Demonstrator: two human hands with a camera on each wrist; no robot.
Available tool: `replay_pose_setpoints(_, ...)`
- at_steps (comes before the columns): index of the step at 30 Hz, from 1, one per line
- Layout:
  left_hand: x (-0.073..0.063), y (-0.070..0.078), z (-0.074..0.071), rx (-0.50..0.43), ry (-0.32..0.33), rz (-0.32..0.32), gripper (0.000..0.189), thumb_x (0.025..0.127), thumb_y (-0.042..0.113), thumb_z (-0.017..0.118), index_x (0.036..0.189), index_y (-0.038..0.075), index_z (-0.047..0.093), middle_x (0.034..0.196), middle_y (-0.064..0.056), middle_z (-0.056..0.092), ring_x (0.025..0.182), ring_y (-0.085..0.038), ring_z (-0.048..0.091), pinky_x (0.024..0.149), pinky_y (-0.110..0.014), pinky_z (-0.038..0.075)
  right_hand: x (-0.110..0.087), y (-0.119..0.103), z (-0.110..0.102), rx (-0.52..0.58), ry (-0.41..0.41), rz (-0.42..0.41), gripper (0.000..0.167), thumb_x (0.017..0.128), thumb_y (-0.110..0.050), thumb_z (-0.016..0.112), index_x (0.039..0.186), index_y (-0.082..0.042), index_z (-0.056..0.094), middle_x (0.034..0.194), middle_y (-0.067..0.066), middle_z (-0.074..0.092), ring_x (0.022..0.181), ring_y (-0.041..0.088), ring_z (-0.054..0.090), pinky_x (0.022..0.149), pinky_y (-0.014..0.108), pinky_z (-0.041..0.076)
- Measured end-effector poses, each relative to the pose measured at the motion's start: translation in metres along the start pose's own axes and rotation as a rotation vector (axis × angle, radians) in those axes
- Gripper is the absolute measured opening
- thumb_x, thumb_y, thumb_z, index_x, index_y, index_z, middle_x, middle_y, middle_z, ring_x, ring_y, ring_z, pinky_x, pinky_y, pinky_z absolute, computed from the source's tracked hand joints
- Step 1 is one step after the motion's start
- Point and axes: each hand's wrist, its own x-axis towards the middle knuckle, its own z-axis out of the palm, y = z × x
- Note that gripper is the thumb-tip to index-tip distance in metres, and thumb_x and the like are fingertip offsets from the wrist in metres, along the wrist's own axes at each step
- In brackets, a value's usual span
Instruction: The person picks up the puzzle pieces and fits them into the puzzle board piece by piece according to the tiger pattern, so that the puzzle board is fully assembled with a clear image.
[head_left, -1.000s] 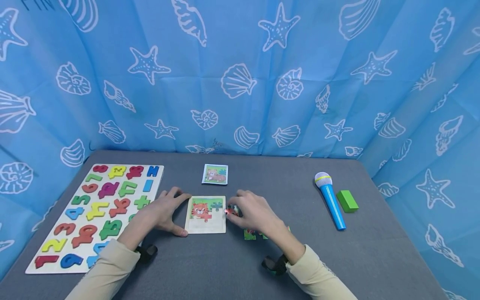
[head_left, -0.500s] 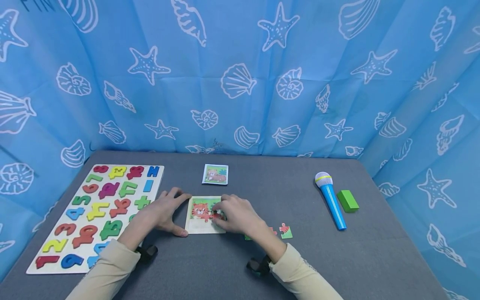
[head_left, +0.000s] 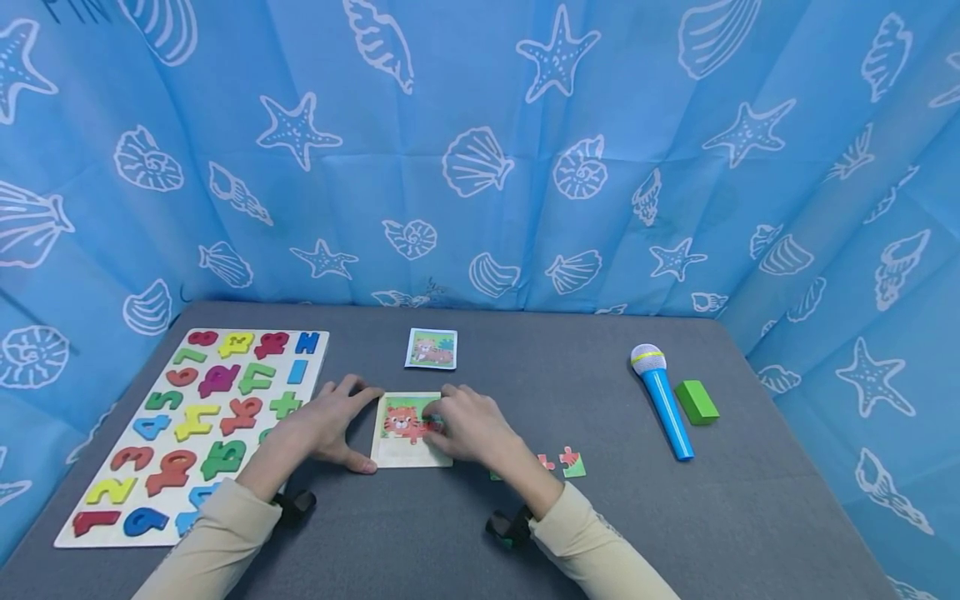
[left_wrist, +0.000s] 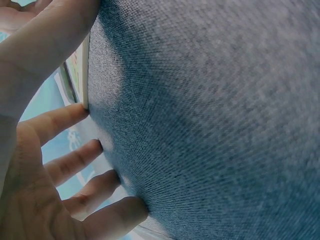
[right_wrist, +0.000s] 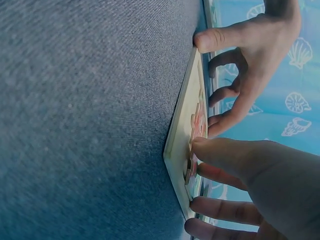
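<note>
A small wooden puzzle board (head_left: 408,457) with an orange tiger picture (head_left: 401,421) lies on the grey table. My left hand (head_left: 330,423) holds its left side, thumb at the near corner and index finger at the far one; the other fingers spread over the cloth. Over the board's right half, my right hand (head_left: 472,429) pinches a puzzle piece (right_wrist: 193,165) down among the fitted ones, and its fingers cover most of that piece. Loose puzzle pieces (head_left: 572,462) lie right of the board, partly hidden behind the right forearm.
Beyond the puzzle board lies a picture card (head_left: 432,348) with an animal. At left is a white number board (head_left: 320,346) with colourful digits. A blue toy microphone (head_left: 665,408) and a green block (head_left: 697,402) lie at right. A blue shell-patterned curtain (head_left: 480,225) hangs behind.
From beside the board's right edge, my right hand has moved left with the piece, over the board and onto its right half. My left hand has stayed at the left side.
</note>
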Motion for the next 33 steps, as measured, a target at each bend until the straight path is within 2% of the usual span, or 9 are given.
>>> replay_pose_setpoints(9,0.0001,0.0009,-0.0001,0.002,-0.012,-0.010,0.110,0.067,0.063,0.089,0.156,0.020,0.040,0.155,-0.019,0.036,0.131,-0.042,0.044,0.099,-0.066,0.048,-0.0006,0.0011,0.0008,0.020,0.009,-0.025,0.024,0.093,-0.029,0.076,0.115,-0.019,0.079,0.100,0.001,0.069,0.082,0.011,0.057,0.062,0.023,0.044)
replay_pose_setpoints(16,0.0003,0.0016,-0.0001,0.004,-0.015,-0.012,0.110,0.067,0.064,0.089,0.156,0.020,0.040,0.155,-0.019,0.036,0.131,-0.042,0.044,0.100,-0.066,0.047,0.0010,-0.0001,0.0025,0.070,0.006,-0.012,0.024,0.093,-0.027,0.076,0.115,-0.017,0.079,0.098,0.002,0.068,0.074,0.009,0.050,0.059,0.021,0.039)
replay_pose_setpoints(25,-0.0006,0.0023,0.0008,0.016,0.011,0.010,0.110,0.066,0.062,0.090,0.155,0.018,0.041,0.155,-0.020,0.037,0.130,-0.043,0.045,0.097,-0.066,0.048,0.0011,-0.0021,0.0025,0.131,-0.002,0.053,0.025,0.092,-0.025,0.078,0.116,-0.018,0.079,0.100,0.004,0.069,0.073,0.010,0.048,0.056,0.023,0.039)
replay_pose_setpoints(33,-0.0015,0.0030,-0.0007,0.018,-0.002,-0.007,0.111,0.065,0.062,0.090,0.155,0.019,0.041,0.155,-0.020,0.037,0.130,-0.043,0.045,0.097,-0.066,0.048,0.0008,-0.0027,0.0014,0.170,-0.010,0.079,0.025,0.091,-0.023,0.078,0.115,-0.017,0.080,0.098,0.004,0.067,0.072,0.011,0.045,0.056,0.024,0.036)
